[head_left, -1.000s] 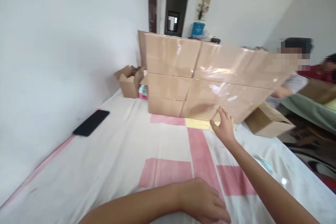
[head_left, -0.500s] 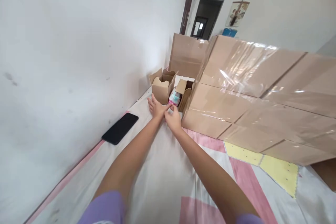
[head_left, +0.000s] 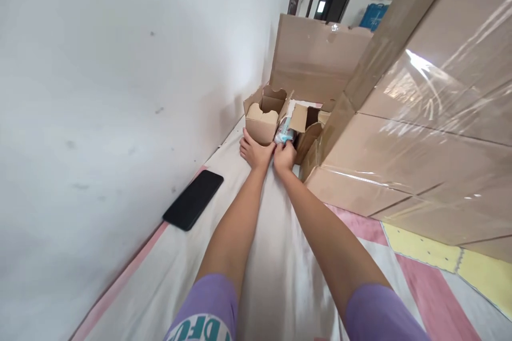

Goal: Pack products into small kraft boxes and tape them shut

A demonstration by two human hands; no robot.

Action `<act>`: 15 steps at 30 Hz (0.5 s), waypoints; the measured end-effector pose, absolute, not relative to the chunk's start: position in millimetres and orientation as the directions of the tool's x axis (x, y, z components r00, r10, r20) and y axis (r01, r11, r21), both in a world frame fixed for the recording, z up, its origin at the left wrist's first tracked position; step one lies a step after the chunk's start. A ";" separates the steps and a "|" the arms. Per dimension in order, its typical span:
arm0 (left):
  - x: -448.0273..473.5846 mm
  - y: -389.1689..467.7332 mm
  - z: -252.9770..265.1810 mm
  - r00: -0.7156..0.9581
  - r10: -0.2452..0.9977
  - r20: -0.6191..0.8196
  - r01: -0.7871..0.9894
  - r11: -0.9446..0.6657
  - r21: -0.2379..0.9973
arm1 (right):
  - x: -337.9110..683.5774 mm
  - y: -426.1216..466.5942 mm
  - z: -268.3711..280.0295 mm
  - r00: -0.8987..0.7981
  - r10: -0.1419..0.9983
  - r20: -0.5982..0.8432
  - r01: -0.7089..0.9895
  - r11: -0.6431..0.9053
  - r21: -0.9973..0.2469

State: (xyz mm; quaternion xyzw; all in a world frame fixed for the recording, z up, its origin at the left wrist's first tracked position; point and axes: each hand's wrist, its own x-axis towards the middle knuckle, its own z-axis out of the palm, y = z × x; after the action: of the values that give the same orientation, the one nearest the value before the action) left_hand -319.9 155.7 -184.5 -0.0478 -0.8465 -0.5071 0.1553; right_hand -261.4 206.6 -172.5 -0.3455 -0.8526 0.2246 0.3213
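My left hand spans the near face of a small open cardboard box, its fingers at the left corner and its thumb near the right one. Just right of that box, a shiny plastic packet in white, teal and pink sits in a narrow gap. My right hand has its fingers bent round the near end of this packet; the fingertips are partly hidden. A second small open carton stands right of the packet, one flap leaning over it.
Large taped cartons are stacked along the right. A tall cardboard panel stands behind the small boxes. A white wall runs along the left, and a black phone lies beside it on the patterned sheet.
The view has moved closer to the boxes. My left hand's fingers have drawn in against the left box, and my right hand has shifted from beside my left thumb onto the packet.
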 end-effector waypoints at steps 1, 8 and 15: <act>-320.5 154.5 -184.5 -0.946 -0.078 0.316 0.245 0.470 0.848 | -257.0 202.7 -172.3 -0.547 0.734 0.403 0.450 0.663 -0.599; -313.8 125.0 -181.8 -0.943 0.013 0.333 0.320 0.317 0.893 | -205.0 172.7 -165.6 -0.667 0.568 0.482 0.313 0.801 -0.510; -243.2 23.3 -180.4 -0.928 0.074 0.366 0.371 0.298 0.880 | -111.3 110.7 -150.2 -0.730 0.417 0.541 0.108 0.852 -0.512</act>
State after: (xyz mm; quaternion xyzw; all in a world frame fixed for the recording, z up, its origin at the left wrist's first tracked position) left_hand -243.2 23.3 -180.4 -0.1398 -0.7952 -0.5758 0.1291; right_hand -111.3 110.7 -150.2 -0.1456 -0.9013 0.2296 0.3372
